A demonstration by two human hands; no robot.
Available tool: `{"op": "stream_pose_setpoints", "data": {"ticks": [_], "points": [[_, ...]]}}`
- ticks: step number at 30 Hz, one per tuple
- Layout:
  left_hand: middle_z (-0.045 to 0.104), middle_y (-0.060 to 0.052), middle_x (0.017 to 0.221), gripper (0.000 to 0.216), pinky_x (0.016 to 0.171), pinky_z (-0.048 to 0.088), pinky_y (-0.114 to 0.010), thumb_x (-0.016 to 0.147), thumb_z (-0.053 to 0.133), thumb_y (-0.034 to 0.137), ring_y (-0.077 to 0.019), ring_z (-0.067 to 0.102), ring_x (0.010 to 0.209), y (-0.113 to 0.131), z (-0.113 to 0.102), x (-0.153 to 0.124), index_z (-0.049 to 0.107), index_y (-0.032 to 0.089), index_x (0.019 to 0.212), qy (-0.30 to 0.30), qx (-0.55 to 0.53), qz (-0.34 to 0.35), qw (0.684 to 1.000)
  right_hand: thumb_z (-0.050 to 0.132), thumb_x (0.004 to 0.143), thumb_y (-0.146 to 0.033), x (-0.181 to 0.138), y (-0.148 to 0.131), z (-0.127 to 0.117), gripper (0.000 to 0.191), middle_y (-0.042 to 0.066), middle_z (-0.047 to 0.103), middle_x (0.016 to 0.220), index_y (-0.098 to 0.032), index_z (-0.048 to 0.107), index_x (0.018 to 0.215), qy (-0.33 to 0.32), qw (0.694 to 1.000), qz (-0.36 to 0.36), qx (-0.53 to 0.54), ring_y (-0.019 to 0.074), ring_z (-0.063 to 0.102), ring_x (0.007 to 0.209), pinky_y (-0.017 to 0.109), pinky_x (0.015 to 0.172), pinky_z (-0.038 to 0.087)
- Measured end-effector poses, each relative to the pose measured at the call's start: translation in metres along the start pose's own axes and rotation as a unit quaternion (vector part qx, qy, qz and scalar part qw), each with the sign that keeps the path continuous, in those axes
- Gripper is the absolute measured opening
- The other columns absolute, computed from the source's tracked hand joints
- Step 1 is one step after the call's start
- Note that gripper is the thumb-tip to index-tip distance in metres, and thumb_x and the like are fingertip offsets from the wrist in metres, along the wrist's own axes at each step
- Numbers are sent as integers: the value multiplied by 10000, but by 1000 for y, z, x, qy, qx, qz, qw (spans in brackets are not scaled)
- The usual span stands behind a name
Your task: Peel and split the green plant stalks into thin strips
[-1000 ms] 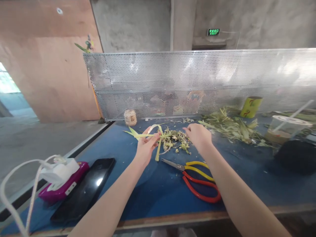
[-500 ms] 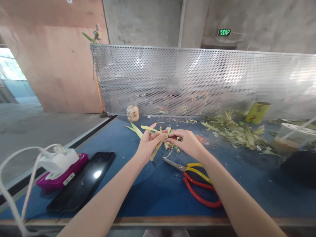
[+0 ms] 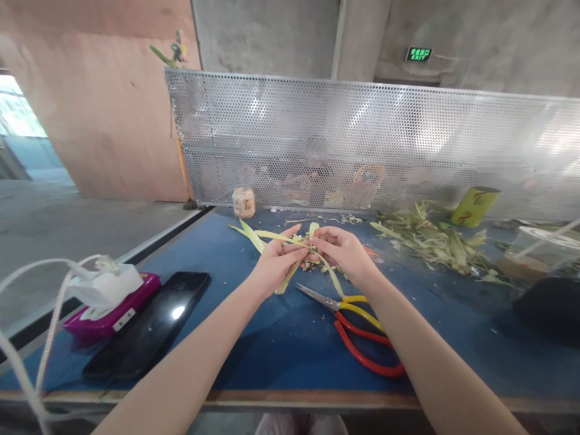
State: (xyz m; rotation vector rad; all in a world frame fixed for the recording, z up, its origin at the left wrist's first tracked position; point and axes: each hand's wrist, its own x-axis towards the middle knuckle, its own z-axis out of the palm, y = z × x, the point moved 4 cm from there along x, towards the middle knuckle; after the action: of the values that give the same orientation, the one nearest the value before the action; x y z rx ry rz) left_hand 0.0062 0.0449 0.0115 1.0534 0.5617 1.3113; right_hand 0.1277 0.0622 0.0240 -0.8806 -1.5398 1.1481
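Over the middle of the blue table, my left hand and my right hand meet, both with fingers closed on pale green strips of corn husk. One strip end hangs below my left fingers, another curves down under my right hand toward the scissors. Wider green leaf ends stick out to the left of my left hand. Small plant scraps lie behind and beneath the fingers, partly hidden. Scissors with one yellow and one red handle rest just in front, blades pointing left, partly under my right forearm.
A black phone and a purple power strip with a white plug and cables lie at left. A roll of twine stands near the perforated metal screen. At right are a husk pile, a yellow-green tube and a plastic cup.
A strip that was not visible before now curves down below my right hand. My right fingers have moved closer over the left ones. The view has shifted slightly.
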Motion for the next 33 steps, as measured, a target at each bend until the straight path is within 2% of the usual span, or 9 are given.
{"op": "stream_pose_setpoints", "data": {"ticks": [4,9,13,19,25,29,33], "points": [[666,-69,676,589,504,422,-215,663,625,69,-142,616,579,2,6,-2,399,101,1206,-7,-9,-6,1000,659,597,-357,0,-6,-4,234,-55,504,512,-162,553,670,40,999,-34,-10,35,380,399,174,387,272],[639,-29,618,486,538,437,-231,681,635,149,-98,561,490,3,4,-4,471,111,1137,-14,16,-6,1000,658,603,-345,-4,-11,-1,207,-19,574,553,-161,570,642,28,998,-50,-1,62,467,450,186,417,331],[647,-40,673,454,564,443,-237,676,638,143,-105,574,527,1,5,-2,486,121,1104,-47,18,-18,999,654,610,-321,-5,-10,0,188,-34,556,515,-163,553,611,30,997,-55,38,52,435,411,188,409,327],[642,-45,702,420,576,449,-231,665,635,97,-92,566,541,0,8,-2,525,136,1069,-70,8,-39,997,662,600,-292,-5,-11,-2,187,-58,477,474,-164,528,579,73,994,-72,37,53,407,423,193,421,320],[643,-44,690,414,531,443,-237,687,621,132,-110,569,554,0,8,-4,518,151,1087,-49,3,-48,998,656,611,-312,-4,-14,0,207,-46,527,500,-168,509,590,14,997,-71,26,59,442,437,191,423,323],[638,-36,676,473,512,431,-234,670,632,119,-116,571,552,0,6,-3,490,150,1120,-42,16,-37,998,660,609,-321,-5,-14,3,218,-43,543,511,-166,508,591,16,997,-68,26,55,446,431,189,425,340],[643,-40,703,472,566,445,-249,672,626,104,-122,586,587,0,5,-2,489,153,1121,-70,30,-41,996,644,628,-310,-9,-15,6,218,-46,541,501,-171,483,584,25,994,-93,48,68,486,446,200,449,383]]}}
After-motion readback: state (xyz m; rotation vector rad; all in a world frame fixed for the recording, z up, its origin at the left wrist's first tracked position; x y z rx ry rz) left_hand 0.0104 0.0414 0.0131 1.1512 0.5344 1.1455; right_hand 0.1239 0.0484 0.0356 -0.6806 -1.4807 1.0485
